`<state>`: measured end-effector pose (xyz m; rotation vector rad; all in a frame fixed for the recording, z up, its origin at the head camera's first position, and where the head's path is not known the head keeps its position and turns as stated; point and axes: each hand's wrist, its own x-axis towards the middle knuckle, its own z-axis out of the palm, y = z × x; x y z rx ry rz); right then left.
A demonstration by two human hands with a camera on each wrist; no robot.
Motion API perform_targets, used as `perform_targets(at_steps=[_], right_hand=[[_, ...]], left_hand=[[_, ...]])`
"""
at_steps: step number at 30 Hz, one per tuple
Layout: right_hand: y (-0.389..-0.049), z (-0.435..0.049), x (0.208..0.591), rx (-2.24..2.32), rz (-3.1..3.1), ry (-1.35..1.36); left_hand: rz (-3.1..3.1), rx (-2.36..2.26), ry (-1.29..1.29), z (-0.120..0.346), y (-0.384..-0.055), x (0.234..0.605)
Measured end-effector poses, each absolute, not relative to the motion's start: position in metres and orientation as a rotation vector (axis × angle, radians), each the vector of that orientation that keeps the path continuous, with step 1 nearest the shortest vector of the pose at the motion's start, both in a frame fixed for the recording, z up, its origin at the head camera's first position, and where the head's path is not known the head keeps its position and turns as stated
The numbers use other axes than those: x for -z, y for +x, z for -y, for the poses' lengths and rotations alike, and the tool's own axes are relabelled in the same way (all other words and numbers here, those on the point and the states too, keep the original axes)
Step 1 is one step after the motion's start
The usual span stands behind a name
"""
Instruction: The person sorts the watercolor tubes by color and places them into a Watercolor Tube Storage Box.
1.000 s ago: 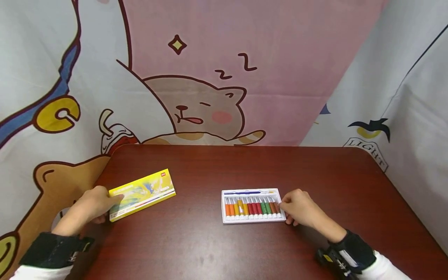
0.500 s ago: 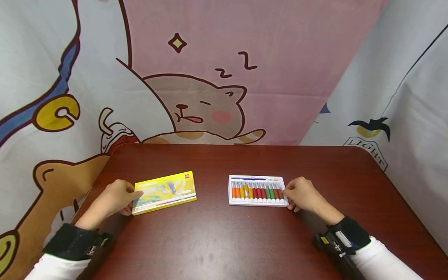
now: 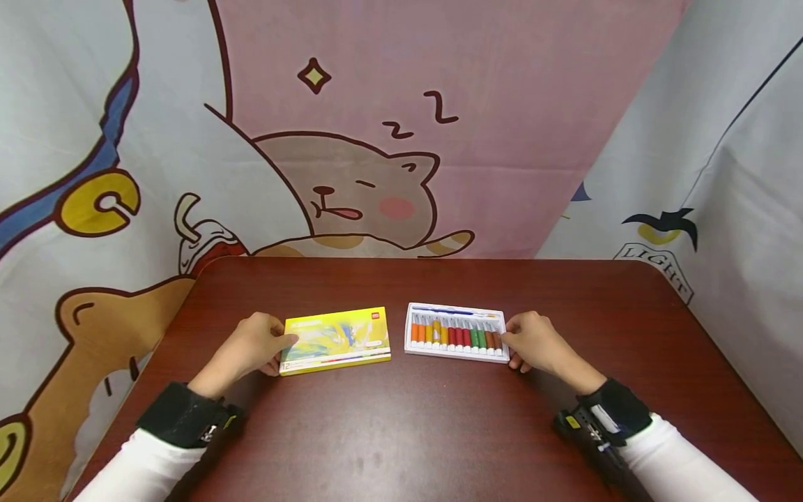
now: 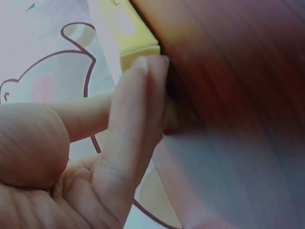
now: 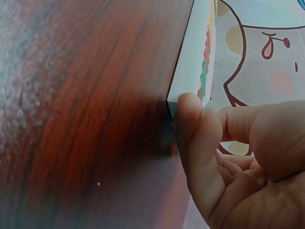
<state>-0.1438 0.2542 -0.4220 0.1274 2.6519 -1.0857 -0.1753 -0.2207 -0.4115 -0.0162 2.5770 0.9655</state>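
In the head view, my left hand (image 3: pixel 256 343) pinches the left end of a flat yellow box (image 3: pixel 339 340) with a "12" printed at its corner, thumb on top. The left wrist view shows the fingers at the box's end (image 4: pixel 139 55). Just to the right lies a white tray (image 3: pixel 456 355) with a row of paint tubes (image 3: pixel 454 335) in orange, yellow, red, green and brown, and a blue paintbrush (image 3: pixel 448 311) along its back. My right hand (image 3: pixel 533 340) pinches the tray's right end, its fingertips at the corner in the right wrist view. A narrow gap separates box and tray.
Both things are at the middle of a dark red-brown wooden table (image 3: pixel 389 432). Behind it hangs a cloth (image 3: pixel 502 125) printed with cartoon animals. Each wrist wears a black band (image 3: pixel 182 416) over a white sleeve.
My left hand has brought the yellow box rightward, close to the tray, turning it straighter. The paint tray has moved away from me, its right end now tilted slightly nearer.
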Motion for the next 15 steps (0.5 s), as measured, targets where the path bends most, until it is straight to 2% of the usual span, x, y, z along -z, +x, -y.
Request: perform_targets(at_steps=[15], right_hand=[[-0.146, -0.258, 0.423, 1.015, -2.721, -0.036]], left_hand=[[-2.591, -1.03, 0.035, 0.192, -0.179, 0.416]])
